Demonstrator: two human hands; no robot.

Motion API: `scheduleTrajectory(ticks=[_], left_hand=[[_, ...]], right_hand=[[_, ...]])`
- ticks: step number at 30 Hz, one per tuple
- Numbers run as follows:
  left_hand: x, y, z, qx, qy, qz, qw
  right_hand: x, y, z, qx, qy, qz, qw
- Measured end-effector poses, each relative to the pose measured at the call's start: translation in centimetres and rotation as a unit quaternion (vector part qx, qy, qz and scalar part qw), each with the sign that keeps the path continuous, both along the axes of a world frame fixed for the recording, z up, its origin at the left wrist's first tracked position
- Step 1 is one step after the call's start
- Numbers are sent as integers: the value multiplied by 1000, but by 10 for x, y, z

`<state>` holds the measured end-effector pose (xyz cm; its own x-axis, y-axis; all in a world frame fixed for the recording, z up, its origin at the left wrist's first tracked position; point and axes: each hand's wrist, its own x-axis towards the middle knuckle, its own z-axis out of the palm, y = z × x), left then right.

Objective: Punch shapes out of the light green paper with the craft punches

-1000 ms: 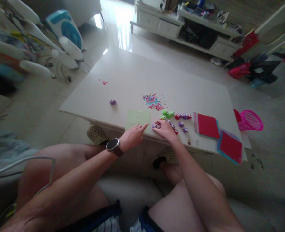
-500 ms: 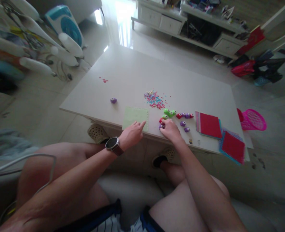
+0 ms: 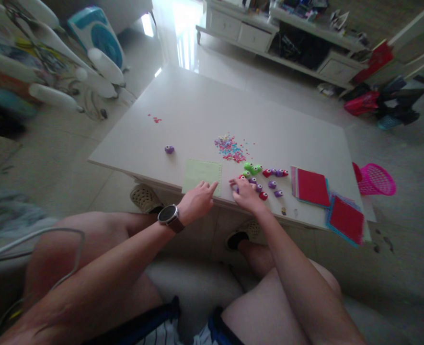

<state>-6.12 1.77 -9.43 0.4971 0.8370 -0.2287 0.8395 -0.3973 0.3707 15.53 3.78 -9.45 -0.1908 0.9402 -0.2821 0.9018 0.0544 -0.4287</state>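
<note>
On the green sheet of paper [image 3: 202, 173], my left hand [image 3: 197, 199] lies flat with its index finger stretched toward the right edge, where a row of small punched notches shows. My right hand [image 3: 246, 194] is just right of the sheet, its thumb and fingers around a small purple craft punch [image 3: 235, 190], mostly hidden by the fingers. Close behind that hand sit green punches [image 3: 252, 167], a red punch [image 3: 263, 195] and more purple punches [image 3: 272, 184]. A lone purple punch [image 3: 169, 149] stands left of the sheet.
Loose coloured confetti [image 3: 229, 147] lies beyond the sheet, with a few red bits [image 3: 156, 119] farther left. Stacks of red and blue sheets [image 3: 313, 187] rest at the table's right end. A pink basket [image 3: 377, 179] stands past that end.
My right hand has shifted left toward the green sheet with the purple punch, uncovering a red punch and purple punches behind it. My left hand stays on the paper.
</note>
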Motion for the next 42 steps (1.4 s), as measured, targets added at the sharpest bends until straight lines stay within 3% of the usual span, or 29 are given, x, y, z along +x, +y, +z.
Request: scheduleTrajectory(ticks=[12, 20, 28, 32, 42], left_hand=[[0, 0, -2, -3, 1, -2, 1000], [0, -3, 1, 5, 7, -20, 1000], [0, -4, -9, 9, 15, -34, 999], [0, -5, -12, 12, 31, -37, 999], [3, -7, -3, 15, 61, -54, 997]], right_hand=[[7, 1, -2, 92, -46, -30, 994], [4, -2, 5, 75, -69, -22, 995], [-22, -16, 17, 72, -108, 61, 990], [-25, -24, 16, 35, -113, 104, 987], [-1, -17, 11, -6, -172, 47, 984]])
